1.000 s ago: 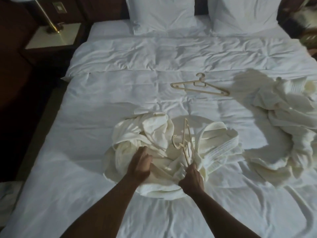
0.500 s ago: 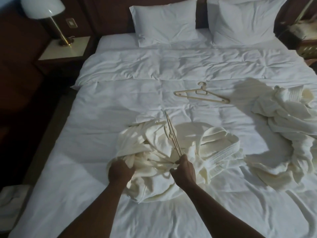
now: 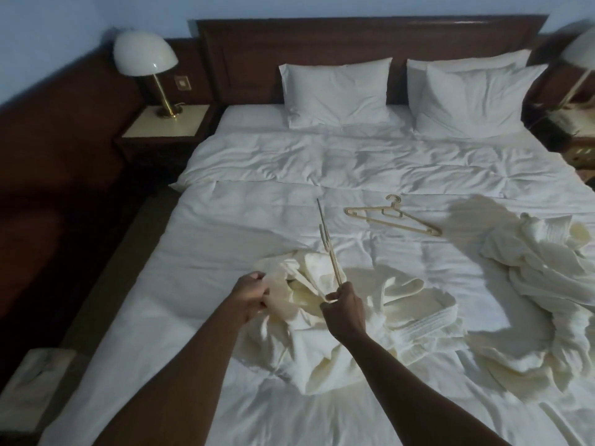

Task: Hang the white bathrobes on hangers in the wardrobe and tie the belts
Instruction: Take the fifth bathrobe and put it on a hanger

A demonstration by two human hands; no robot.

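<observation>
A crumpled white bathrobe [image 3: 363, 320] lies on the near middle of the bed [image 3: 225, 252]. My left hand [image 3: 251, 296] grips a fold of its cloth at the left edge and lifts it. My right hand [image 3: 344, 309] holds one end of a beige plastic hanger [image 3: 328, 244], seen edge-on and pointing up and away above the robe. A second beige hanger [image 3: 391, 217] lies flat on the duvet further back. Another white bathrobe [image 3: 544, 284] is heaped at the bed's right side. No wardrobe is in view.
Two white pillows [image 3: 336, 93] lean on the dark wooden headboard. A lamp [image 3: 145, 59] stands on the left nightstand [image 3: 167, 123]; another lamp [image 3: 579, 56] is at the far right. A pale folded item [image 3: 29, 381] sits on the floor at lower left.
The camera has tilted up, showing the headboard. My right hand has raised the hanger higher over the robe, and my left hand has pulled the robe's left fold up and leftward.
</observation>
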